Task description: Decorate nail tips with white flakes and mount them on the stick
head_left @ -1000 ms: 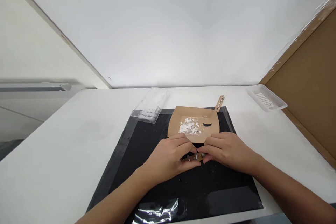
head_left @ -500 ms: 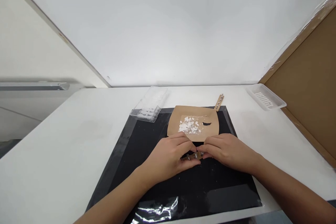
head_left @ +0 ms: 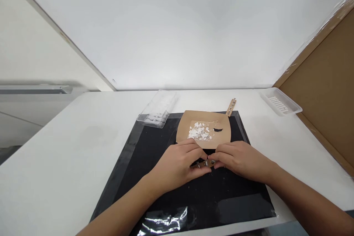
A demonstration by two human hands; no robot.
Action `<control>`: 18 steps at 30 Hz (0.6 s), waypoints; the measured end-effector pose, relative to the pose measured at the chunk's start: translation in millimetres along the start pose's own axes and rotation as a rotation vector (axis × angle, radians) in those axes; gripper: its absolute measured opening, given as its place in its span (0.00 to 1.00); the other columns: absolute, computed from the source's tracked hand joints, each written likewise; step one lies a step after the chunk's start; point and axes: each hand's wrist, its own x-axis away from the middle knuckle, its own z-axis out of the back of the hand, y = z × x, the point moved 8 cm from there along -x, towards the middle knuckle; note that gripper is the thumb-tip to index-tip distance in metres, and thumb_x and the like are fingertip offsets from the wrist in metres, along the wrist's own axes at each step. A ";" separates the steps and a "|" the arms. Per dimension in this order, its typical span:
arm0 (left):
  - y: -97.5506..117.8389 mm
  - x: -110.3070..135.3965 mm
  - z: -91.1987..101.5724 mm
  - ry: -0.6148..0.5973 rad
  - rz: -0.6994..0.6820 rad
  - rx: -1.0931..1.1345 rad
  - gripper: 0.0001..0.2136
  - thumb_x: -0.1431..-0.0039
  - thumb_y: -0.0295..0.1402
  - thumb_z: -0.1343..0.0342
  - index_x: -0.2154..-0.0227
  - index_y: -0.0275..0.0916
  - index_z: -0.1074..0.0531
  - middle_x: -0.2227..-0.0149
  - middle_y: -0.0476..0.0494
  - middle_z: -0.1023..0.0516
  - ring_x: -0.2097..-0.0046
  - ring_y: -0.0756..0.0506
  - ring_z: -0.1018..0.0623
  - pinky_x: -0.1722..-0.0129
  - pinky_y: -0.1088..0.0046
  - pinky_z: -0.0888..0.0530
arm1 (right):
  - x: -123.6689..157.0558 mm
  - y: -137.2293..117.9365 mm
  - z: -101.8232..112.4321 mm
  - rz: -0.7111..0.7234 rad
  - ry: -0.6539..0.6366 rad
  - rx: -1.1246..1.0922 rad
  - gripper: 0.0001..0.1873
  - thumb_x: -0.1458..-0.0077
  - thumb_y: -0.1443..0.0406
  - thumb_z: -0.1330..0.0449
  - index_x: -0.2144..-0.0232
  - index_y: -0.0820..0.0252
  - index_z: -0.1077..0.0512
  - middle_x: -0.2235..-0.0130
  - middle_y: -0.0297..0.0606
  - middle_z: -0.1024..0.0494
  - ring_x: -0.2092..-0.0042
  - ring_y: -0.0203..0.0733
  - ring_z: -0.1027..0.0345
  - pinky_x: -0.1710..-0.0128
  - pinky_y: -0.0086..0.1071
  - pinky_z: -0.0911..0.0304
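Both hands meet over a black mat [head_left: 155, 147]. My left hand [head_left: 177, 166] and my right hand [head_left: 240, 160] pinch the two ends of a small brown strip [head_left: 205, 163] with shiny bits on it, held just above the mat. Fingers of both hands are curled closed on it. Just beyond the hands lies a brown paper sheet [head_left: 188, 121] carrying a heap of small white pieces [head_left: 199, 132] and a small black piece [head_left: 218, 129].
A clear plastic compartment box [head_left: 158, 110] lies at the mat's far left corner. A second brown strip [head_left: 231, 106] rests behind the paper. A clear tray [head_left: 280, 102] sits at the far right by a brown board [head_left: 326, 88]. White table [head_left: 69, 143] all around.
Hardly anything differs: both hands stay on the strip, the fingers shifting slightly; the view has drifted a little.
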 end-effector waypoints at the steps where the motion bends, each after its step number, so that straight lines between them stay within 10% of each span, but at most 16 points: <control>1: -0.2 0.0 -0.1 0.000 0.002 -0.002 0.09 0.35 0.39 0.32 0.61 0.41 0.22 0.66 0.48 0.17 0.63 0.45 0.20 0.65 0.71 0.24 | 0.2 0.1 -0.1 0.000 0.002 -0.012 0.10 0.25 0.62 0.43 0.49 0.60 0.24 0.60 0.36 0.19 0.62 0.38 0.24 0.65 0.31 0.34; 18: 1.2 -0.3 -0.1 -0.026 0.012 0.008 0.09 0.34 0.40 0.33 0.61 0.41 0.22 0.65 0.47 0.16 0.62 0.46 0.20 0.62 0.71 0.23 | 4.7 0.2 -2.6 -0.001 0.046 0.021 0.12 0.24 0.61 0.44 0.55 0.60 0.23 0.65 0.35 0.21 0.66 0.37 0.28 0.69 0.32 0.41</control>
